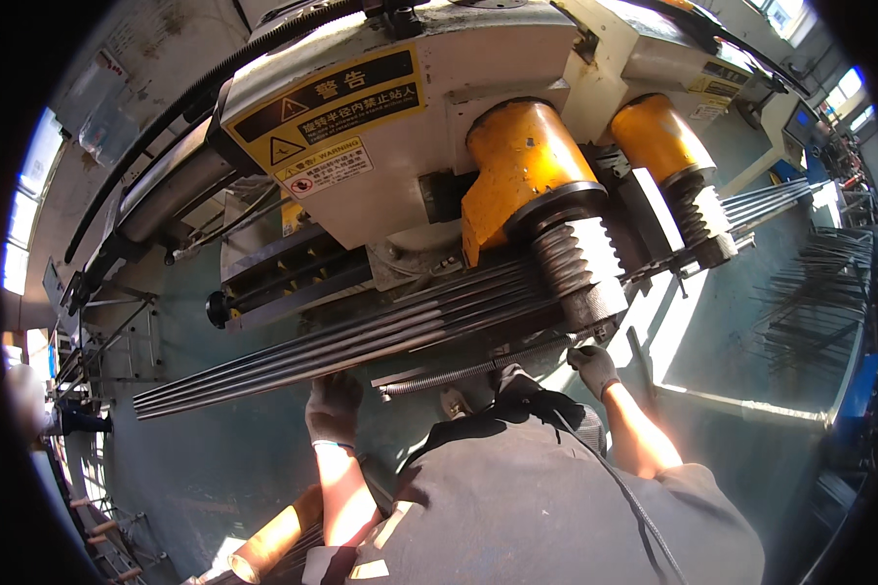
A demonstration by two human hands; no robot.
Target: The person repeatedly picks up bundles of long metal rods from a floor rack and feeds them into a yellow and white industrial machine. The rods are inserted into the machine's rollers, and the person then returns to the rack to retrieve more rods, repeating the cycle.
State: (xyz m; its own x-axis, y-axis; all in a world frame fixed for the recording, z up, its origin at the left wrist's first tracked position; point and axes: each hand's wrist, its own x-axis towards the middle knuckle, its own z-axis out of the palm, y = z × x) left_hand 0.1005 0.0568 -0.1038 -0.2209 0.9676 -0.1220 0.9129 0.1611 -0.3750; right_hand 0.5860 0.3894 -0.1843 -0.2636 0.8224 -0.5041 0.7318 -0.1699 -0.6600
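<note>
1. While the bundle of dark metal rods [361, 341] lies across the bending machine [390, 185], running from lower left up to the grooved roller dies [580, 268], the gloved left hand [334, 409] sits just beneath it, fingers curled up against the rods.
2. The gloved right hand [593, 369] is closed near the base of the dies; what it grips appears to be a rod end, though shadow hides it.
3. Risk: fingers this near the dies could be pinched if the rods shift.
4. Risk: loose rods may slip from the grooves.
</note>
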